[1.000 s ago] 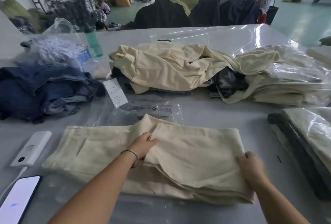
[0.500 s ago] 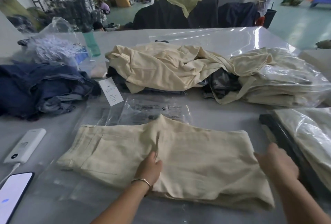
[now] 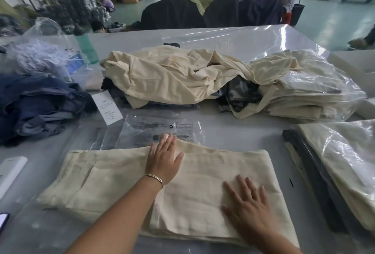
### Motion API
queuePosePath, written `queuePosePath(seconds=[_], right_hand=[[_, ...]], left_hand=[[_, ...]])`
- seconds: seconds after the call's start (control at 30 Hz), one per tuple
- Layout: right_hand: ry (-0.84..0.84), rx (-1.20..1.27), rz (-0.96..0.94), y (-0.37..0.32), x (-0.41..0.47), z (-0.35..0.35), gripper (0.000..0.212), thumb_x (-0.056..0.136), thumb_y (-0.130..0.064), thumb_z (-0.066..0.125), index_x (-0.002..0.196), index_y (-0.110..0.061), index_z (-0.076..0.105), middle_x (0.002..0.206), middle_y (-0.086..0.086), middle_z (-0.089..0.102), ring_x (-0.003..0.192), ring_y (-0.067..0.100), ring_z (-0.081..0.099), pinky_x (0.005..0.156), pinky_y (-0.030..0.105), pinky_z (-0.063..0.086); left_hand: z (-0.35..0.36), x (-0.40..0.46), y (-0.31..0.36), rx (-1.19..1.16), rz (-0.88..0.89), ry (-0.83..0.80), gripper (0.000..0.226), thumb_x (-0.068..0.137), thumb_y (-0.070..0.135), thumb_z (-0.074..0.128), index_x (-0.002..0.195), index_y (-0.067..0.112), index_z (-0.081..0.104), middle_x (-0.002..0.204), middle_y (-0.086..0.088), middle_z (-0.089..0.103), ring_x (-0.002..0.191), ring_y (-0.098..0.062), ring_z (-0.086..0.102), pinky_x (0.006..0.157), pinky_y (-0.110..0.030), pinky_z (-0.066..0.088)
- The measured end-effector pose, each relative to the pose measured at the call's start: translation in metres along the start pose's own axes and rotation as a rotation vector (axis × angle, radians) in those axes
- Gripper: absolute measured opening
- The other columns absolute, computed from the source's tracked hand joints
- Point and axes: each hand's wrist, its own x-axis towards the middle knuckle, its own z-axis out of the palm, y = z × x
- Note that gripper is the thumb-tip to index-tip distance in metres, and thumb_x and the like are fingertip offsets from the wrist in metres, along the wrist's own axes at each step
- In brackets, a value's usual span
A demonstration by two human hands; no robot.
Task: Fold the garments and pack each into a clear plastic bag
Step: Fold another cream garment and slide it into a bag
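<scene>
— Warehouse floor behind; what lies on the worktop [image 3: 233, 132]?
— Folded cream garment [image 3: 121, 180] at its near edge; clear plastic bag [image 3: 160, 130] just beyond it.
— Hands?
— Left hand [image 3: 163, 160] and right hand [image 3: 247, 205] both press flat on the garment, fingers straight and spread; nothing gripped.

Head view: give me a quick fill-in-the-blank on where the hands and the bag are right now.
1. Both hands, left hand and right hand, lie ____ on the cream garment.
2. The empty clear bag lies just ____ the garment.
3. A bracelet sits on the ____ wrist.

Missing: flat; beyond; left
</scene>
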Motion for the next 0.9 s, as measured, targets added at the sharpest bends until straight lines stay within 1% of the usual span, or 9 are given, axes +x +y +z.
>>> queuePosePath(seconds=[0.1,0.3,0.43,0.53,0.6,0.63,0.7,0.83,0.9], right_hand=[[0.013,-0.027,-0.056,-0.005,0.013,-0.002,0.069,0.087,-0.076,0.011,0.147,-0.05,-0.009,0.15,-0.01,-0.032,0.144,0.023,-0.025,0.113,0.052,-0.015],[0.011,-0.025,-0.109,-0.002,0.022,-0.003,0.072,0.08,-0.076,-0.008,0.146,-0.049,-0.015,0.153,-0.022,-0.026,0.144,0.017,-0.025,0.112,0.047,-0.023],[0.015,-0.011,-0.084,-0.004,0.019,-0.003,0.068,0.081,-0.077,-0.006,0.143,-0.051,-0.02,0.153,-0.024,-0.025,0.144,0.014,-0.025,0.114,0.046,-0.021],[0.016,-0.003,-0.077,-0.005,0.019,-0.006,0.066,0.087,-0.074,0.005,0.145,-0.051,-0.017,0.154,-0.024,-0.023,0.144,0.013,-0.024,0.115,0.045,-0.018],[0.012,-0.002,-0.077,-0.007,0.018,-0.008,0.067,0.087,-0.074,0.008,0.146,-0.051,-0.013,0.155,-0.024,-0.021,0.145,0.012,-0.022,0.116,0.045,-0.015],[0.011,-0.01,-0.078,-0.007,0.017,-0.009,0.067,0.087,-0.074,0.008,0.147,-0.051,-0.012,0.155,-0.023,-0.021,0.146,0.012,-0.02,0.117,0.046,-0.013],[0.016,-0.028,-0.076,-0.009,0.015,-0.01,0.067,0.087,-0.074,0.009,0.147,-0.051,-0.011,0.156,-0.022,-0.019,0.146,0.011,-0.018,0.119,0.046,-0.008],[-0.006,0.03,0.033,-0.04,0.019,-0.017,0.066,0.092,-0.068,0.016,0.151,-0.043,0.0,0.161,-0.014,-0.01,0.149,0.018,-0.007,0.118,0.051,0.001],[-0.01,0.065,-0.065,-0.082,0.019,-0.017,0.064,0.096,-0.063,0.021,0.152,-0.038,0.005,0.162,-0.011,-0.005,0.149,0.018,-0.002,0.118,0.048,0.004]], left_hand=[[0.023,0.012,-0.01,0.107,-0.084,-0.278,0.073,0.095,0.062,0.019,0.154,0.019,0.01,0.162,0.0,-0.004,0.148,-0.015,-0.012,0.119,-0.047,-0.004],[0.04,0.019,-0.029,0.202,-0.095,-0.191,0.096,0.083,0.079,0.011,0.153,0.016,-0.003,0.16,-0.004,-0.016,0.147,-0.021,-0.014,0.119,-0.046,-0.005],[0.034,0.029,-0.032,0.182,-0.117,-0.307,0.098,0.082,0.08,0.017,0.153,0.016,-0.004,0.16,0.0,-0.018,0.147,-0.02,-0.014,0.119,-0.046,-0.002],[0.013,0.028,-0.034,0.043,-0.048,-0.28,0.07,0.093,0.062,0.031,0.146,0.015,0.034,0.159,-0.005,0.02,0.145,-0.023,0.018,0.117,-0.039,0.017],[0.004,0.004,-0.05,-0.116,-0.027,-0.129,0.041,0.098,0.043,0.038,0.124,0.018,0.057,0.135,-0.006,0.054,0.126,-0.026,0.046,0.101,-0.036,0.038],[0.001,-0.014,-0.061,-0.118,-0.042,-0.041,0.034,0.098,0.037,0.039,0.117,0.019,0.06,0.125,-0.004,0.059,0.117,-0.026,0.052,0.094,-0.035,0.043],[0.0,-0.053,-0.086,0.007,-0.079,0.061,0.028,0.097,0.031,0.04,0.113,0.02,0.061,0.12,0.001,0.06,0.111,-0.023,0.053,0.087,-0.033,0.045],[-0.011,-0.1,-0.124,0.205,-0.216,0.007,0.027,0.093,0.019,0.042,0.114,0.024,0.058,0.124,0.004,0.055,0.116,-0.021,0.049,0.087,-0.033,0.042],[-0.022,-0.108,-0.139,0.251,-0.301,-0.02,0.03,0.091,0.015,0.042,0.115,0.023,0.058,0.123,0.002,0.055,0.118,-0.021,0.048,0.089,-0.033,0.041]])
